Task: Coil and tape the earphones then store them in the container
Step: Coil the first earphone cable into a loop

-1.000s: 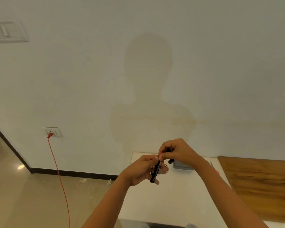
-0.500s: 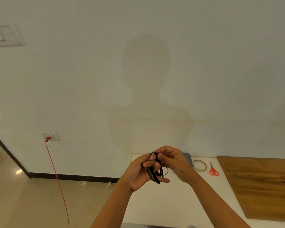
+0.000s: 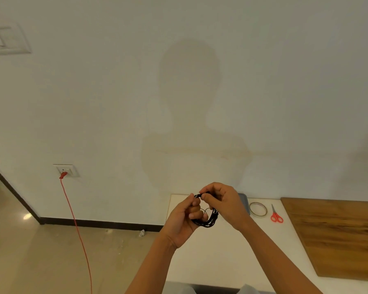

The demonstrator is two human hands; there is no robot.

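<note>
Black earphones (image 3: pixel 209 220) hang as a coil of several loops between both hands, above the white table (image 3: pixel 221 262). My left hand (image 3: pixel 184 217) grips the coil with curled fingers on its left side. My right hand (image 3: pixel 223 205) pinches the cable at the top of the coil. A grey container (image 3: pixel 243 199) lies behind my right hand, mostly hidden by it. A roll of clear tape (image 3: pixel 258 210) lies flat on the table to the right of my hands.
Red-handled scissors (image 3: pixel 275 215) lie right of the tape. A wooden board (image 3: pixel 338 236) covers the table's right part. A red cable (image 3: pixel 77 225) runs from a wall socket (image 3: pixel 66 170) down across the floor at the left.
The coil has turned from edge-on to a more open loop hanging lower. My right hand has shifted to pinch the coil's top. The view moved, revealing tape and scissors.
</note>
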